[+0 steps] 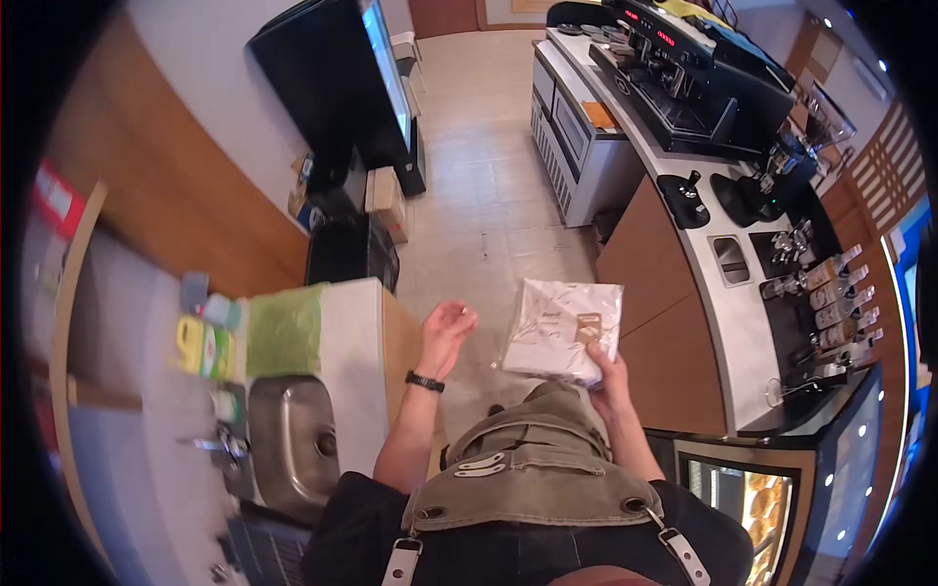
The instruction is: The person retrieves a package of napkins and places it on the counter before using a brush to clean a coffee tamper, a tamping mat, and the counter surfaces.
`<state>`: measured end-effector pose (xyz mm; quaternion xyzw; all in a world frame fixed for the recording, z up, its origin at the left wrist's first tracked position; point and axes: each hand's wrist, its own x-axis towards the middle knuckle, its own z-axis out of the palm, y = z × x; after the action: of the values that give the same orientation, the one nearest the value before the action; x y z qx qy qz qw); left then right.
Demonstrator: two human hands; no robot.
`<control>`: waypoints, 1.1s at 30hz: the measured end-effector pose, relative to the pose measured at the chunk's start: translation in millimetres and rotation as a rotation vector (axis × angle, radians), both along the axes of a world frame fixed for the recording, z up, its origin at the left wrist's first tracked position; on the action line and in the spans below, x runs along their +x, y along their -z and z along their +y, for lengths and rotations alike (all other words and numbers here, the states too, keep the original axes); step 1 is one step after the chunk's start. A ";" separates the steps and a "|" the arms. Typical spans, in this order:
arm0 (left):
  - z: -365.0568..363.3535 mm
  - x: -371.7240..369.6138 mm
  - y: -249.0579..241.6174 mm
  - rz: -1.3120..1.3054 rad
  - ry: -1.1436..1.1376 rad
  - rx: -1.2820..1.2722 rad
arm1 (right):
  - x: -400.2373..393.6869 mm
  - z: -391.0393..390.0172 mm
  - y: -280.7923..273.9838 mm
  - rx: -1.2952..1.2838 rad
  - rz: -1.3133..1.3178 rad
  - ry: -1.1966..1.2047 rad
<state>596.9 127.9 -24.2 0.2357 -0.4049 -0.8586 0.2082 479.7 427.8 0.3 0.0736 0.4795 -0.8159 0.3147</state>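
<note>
We see a clear-wrapped white packet (547, 342) held in the air over the floor (454, 210), in front of the apron (532, 479) and between the 2 tabletops. Our right hand (611, 383) pinches its near right corner, thumb on top. Our left hand (447, 334), with a black band (425, 381) at the wrist, hangs just beside the packet, fingers spread loosely and half bent. The packet is nearly square, so we cannot tell a clear long axis; its printed face points up toward us, its far edge tilted slightly. On it we make out dark lettering beside a brown printed block, too small to read. Nor can we read the green label on the yellow jug (203, 347) or the red displays on the coffee machine (699, 88).
</note>
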 end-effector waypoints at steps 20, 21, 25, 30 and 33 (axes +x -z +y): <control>-313.7 -350.2 25.4 -0.064 -0.292 0.159 | -493.3 -363.8 -11.6 -0.055 0.095 -0.001; -330.6 -367.2 32.8 -0.078 -0.300 0.177 | -513.7 -381.9 -16.3 -0.078 0.111 -0.003; -398.8 -443.2 63.6 -0.133 -0.276 0.234 | -580.2 -447.9 -11.8 -0.120 0.138 0.021; -504.9 -566.1 72.3 -0.142 -0.189 0.264 | -645.5 -526.3 27.6 -0.020 0.042 0.103; -579.1 -657.9 59.0 -0.142 -0.091 0.238 | -696.9 -573.3 34.1 0.005 0.037 0.168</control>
<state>-61.0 -451.3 -83.2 0.3369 -0.3029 -0.8714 0.1882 -217.1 -145.6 -33.8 0.0990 0.4793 -0.8395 0.2361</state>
